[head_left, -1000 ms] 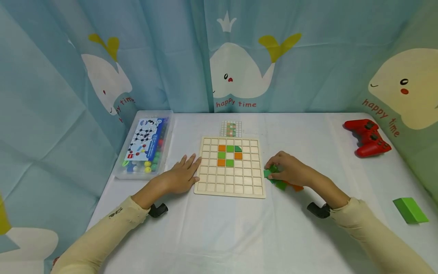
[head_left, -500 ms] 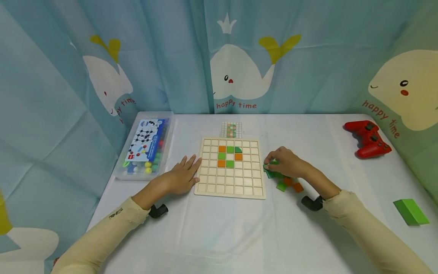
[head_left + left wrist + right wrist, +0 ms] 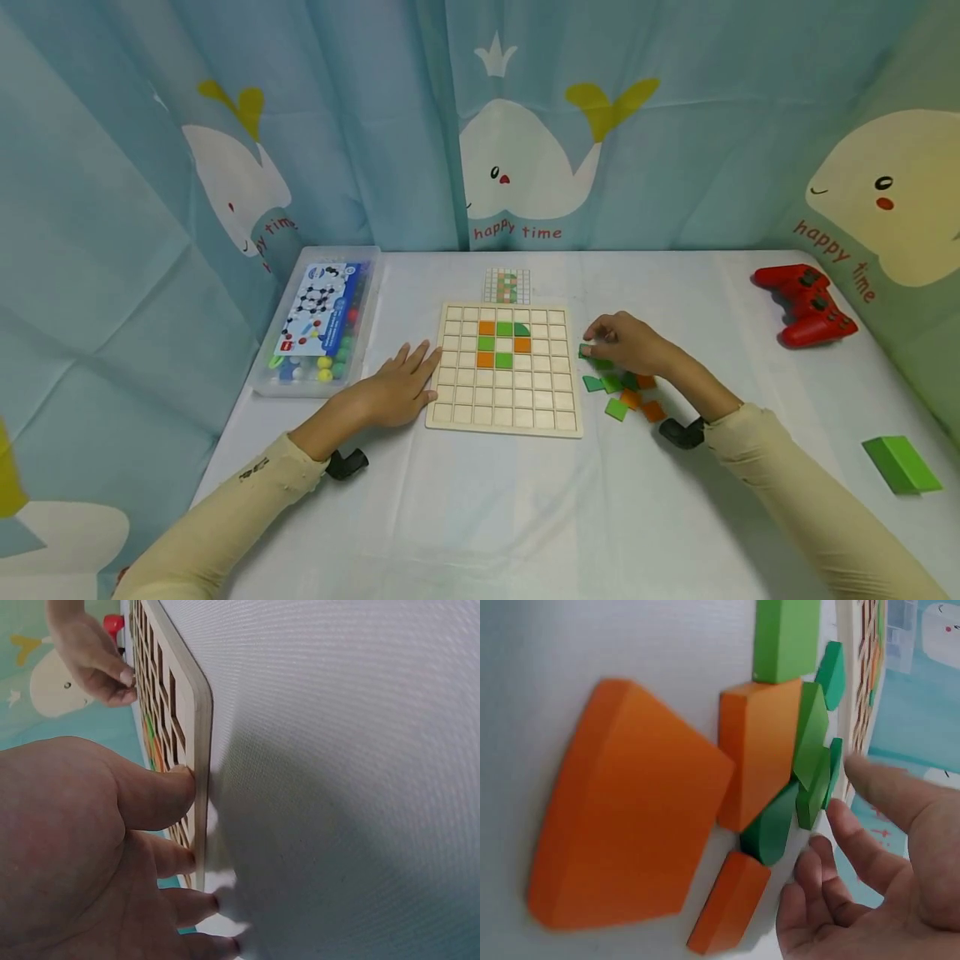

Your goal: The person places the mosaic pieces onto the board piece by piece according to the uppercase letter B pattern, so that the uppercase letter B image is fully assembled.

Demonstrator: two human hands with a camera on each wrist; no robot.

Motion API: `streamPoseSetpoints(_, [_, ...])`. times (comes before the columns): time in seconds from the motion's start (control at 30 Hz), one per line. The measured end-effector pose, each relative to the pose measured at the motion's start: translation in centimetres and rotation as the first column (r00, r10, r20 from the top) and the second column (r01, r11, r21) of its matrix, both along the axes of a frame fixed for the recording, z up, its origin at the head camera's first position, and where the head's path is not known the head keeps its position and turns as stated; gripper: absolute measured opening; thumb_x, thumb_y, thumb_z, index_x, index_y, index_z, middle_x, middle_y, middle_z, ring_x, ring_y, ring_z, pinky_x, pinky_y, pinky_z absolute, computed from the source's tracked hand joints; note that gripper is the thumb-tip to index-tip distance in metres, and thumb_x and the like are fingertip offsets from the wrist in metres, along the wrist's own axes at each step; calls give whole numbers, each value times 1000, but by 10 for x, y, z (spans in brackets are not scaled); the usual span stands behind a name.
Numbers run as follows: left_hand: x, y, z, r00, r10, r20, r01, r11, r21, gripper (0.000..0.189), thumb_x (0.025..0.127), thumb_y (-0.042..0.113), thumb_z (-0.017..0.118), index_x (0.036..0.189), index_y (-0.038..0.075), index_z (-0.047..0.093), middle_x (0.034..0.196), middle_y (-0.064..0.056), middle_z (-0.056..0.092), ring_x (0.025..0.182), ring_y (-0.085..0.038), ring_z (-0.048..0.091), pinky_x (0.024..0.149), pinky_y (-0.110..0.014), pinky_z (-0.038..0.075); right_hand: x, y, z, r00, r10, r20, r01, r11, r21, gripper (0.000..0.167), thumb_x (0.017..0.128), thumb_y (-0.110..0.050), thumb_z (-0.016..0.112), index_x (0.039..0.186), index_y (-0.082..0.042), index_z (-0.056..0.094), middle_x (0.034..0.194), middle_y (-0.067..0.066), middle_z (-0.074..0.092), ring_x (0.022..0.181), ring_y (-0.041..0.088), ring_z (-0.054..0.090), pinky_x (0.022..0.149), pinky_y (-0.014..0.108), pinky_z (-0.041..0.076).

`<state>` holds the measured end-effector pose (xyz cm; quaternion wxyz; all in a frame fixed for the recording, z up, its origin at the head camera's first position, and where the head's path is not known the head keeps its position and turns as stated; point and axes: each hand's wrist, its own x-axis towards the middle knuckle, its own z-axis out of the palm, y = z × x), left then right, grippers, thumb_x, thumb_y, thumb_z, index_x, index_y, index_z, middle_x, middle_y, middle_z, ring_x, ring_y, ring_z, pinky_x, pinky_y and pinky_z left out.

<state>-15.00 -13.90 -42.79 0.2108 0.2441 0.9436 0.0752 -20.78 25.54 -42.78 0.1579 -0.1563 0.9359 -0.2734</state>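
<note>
A wooden grid board [image 3: 503, 417] lies on the table, with several orange and green tiles set in a ring and a dark green rounded tile [image 3: 521, 330] at one corner. My left hand [image 3: 397, 385] lies flat with fingers spread, its fingertips at the board's left edge; the thumb [image 3: 161, 796] rests on the rim in the left wrist view. Right of the board, my right hand [image 3: 630, 343] hovers over loose tiles. Its thumb and forefinger are apart beside a green tile [image 3: 835, 772]. Nearer the wrist lie orange tiles [image 3: 630, 817] and light green ones [image 3: 617, 409].
Behind the board is a small pattern card [image 3: 507, 286]. A clear plastic box [image 3: 315, 321] of coloured beads stands at left. Over on the right are a red game controller [image 3: 806, 304] and a green block [image 3: 901, 464]. A blue whale curtain [image 3: 405, 125] hangs around the table.
My right hand has drawn back slightly from the board's edge and up, leaving more of the tile pile uncovered and spread out. The left hand and board have stayed put.
</note>
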Motion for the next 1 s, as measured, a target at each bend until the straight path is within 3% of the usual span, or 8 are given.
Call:
streamPoseSetpoints(0.43, [1, 1, 3, 1000, -5, 2, 5, 1000, 13, 65, 99, 41, 33, 150, 14, 3, 156, -13, -1, 140, -41, 1, 110, -56, 16, -2, 4, -3, 999, -23, -26, 21, 998, -63, 26, 89, -23, 62, 110, -8, 59, 106, 13, 49, 92, 24, 43, 78, 37, 39])
streamPoseSetpoints(1.0, [0, -1, 0, 1000, -11, 7, 10, 1000, 6, 65, 99, 43, 31, 150, 17, 0, 156, -12, -2, 140, -40, 0, 110, -55, 16, -2, -2, 1, 997, 20, -74, -29, 993, -119, 25, 89, -18, 62, 109, -3, 59, 103, 11, 56, 91, 22, 52, 80, 36, 45])
